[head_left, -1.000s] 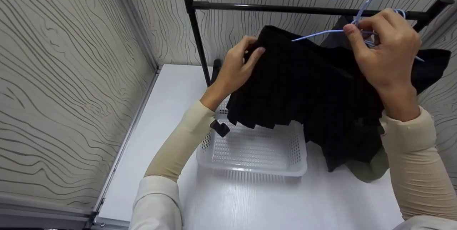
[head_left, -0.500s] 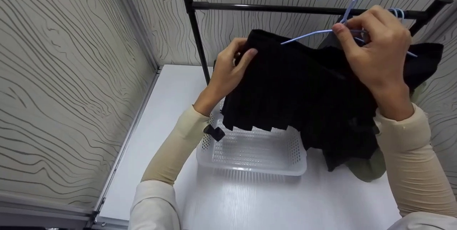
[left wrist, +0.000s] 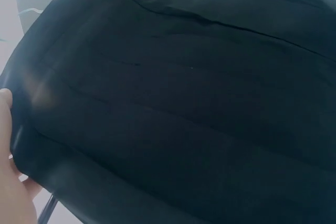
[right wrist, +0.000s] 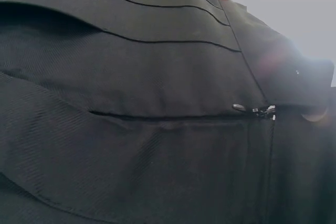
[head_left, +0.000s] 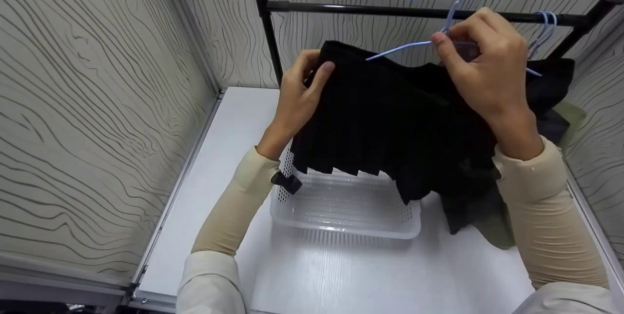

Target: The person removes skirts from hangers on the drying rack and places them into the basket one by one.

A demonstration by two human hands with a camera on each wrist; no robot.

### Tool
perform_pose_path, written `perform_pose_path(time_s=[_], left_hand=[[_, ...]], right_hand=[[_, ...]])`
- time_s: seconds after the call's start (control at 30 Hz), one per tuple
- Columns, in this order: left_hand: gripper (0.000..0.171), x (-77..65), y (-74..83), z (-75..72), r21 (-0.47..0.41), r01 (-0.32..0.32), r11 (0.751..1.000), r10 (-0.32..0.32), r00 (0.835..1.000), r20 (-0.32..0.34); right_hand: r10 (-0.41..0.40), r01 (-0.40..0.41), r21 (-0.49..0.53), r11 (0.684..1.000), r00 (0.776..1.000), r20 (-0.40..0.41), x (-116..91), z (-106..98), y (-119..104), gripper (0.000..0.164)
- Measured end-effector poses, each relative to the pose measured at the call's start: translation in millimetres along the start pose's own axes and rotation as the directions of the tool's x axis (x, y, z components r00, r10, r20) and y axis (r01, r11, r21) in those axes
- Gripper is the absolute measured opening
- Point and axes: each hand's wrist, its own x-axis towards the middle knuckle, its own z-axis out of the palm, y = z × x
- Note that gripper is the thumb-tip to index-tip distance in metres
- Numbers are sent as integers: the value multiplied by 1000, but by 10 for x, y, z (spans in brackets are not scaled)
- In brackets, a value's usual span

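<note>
A black pleated skirt (head_left: pixel 360 119) hangs in front of the rack, spread between my two hands. My left hand (head_left: pixel 298 97) pinches the left end of its waistband, thumb in front. With bent fingers my right hand (head_left: pixel 492 70) grips a light blue hanger (head_left: pixel 399 49) just under its hook. The hanger's arms lie along the skirt's waist opening, and its hook stands above the bar, apart from it as far as I can tell. In the right wrist view a small zipper pull (right wrist: pixel 254 110) shows near the waistband. Cloth fills most of both wrist views.
The black rack bar (head_left: pixel 351 9) runs behind the skirt. Other blue hangers (head_left: pixel 546 26) hang at its right end, above an olive garment (head_left: pixel 571 116). A white perforated basket (head_left: pixel 341 230) stands below on the white table (head_left: pixel 302 270). Patterned walls (head_left: pixel 87 109) close the left and back.
Both hands, the hanger and the skirt have shifted left along the rack. The hangers at the bar's right end and the olive garment behind now show more.
</note>
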Motion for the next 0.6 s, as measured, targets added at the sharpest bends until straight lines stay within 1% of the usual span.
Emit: perform_pose_path(time_s=[0.1, 0.33, 0.6], left_hand=[[17, -19, 8, -49, 13, 21, 1000, -21, 1000, -12], [19, -40, 12, -106, -20, 63, 998, -64, 997, -48], [18, -71, 0, -182, -35, 116, 993, -118, 990, -78]], right_hand=[[0, 0, 11, 1000, 1000, 20, 7, 48, -30, 34], [22, -24, 28, 999, 998, 54, 11, 158, -70, 30], [-6, -2, 92, 996, 996, 87, 19, 282, -102, 25]])
